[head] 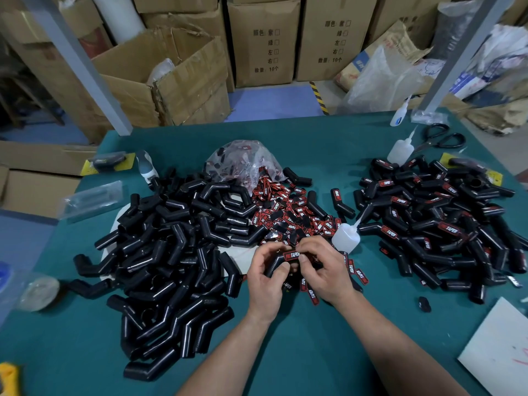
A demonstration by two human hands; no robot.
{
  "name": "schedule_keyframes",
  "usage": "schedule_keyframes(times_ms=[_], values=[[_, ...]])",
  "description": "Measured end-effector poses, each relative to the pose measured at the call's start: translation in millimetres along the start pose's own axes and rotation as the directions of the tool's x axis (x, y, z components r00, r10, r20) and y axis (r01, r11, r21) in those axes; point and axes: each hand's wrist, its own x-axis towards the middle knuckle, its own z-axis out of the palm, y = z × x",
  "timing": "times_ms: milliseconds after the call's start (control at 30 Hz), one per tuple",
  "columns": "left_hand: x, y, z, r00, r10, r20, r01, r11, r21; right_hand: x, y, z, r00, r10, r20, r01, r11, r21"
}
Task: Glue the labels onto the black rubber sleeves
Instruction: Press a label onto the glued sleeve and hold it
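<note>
Hands: left hand [264, 284] grips sleeve [274, 265]; right hand [323, 270] pinches label [292, 255] onto it.

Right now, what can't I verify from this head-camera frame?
Head view only:
Any glue under the label: hidden by the label itself.
The sleeve being held: mostly covered by the left hand and right hand.
The yellow object at bottom-left: cut off by the frame edge.
What the plastic bag holds: blurred behind crinkled film.
</note>
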Motion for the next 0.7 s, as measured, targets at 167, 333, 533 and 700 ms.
schedule_keyframes(times_ms=[167,333,533,700], values=[[1.5,0.5,2.7,0.999,0.036,-0.031,-0.032,0.993,0.116,0.2,-1.6,-0.9,1.0,-0.008,0.005,0.008,1.0,-0.023],[2.1,1.9,4.4,0.997,0.056,-0.045,-0.049,0.987,0.153,0.0,-2.7,0.1,0.998,-0.047,0.045,0.049,0.998,-0.048],[3.5,0.7,3.2,0.997,0.043,-0.066,-0.034,0.991,0.131,0.6,-1.3,-0.8,0.996,-0.064,0.059,0.066,0.997,-0.038],[-0.5,3.4,1.2,0.999,0.047,0.005,-0.048,0.996,0.069,-1.0,-5.2,-1.8,0.999,-0.034,0.025,0.034,0.999,-0.019]])
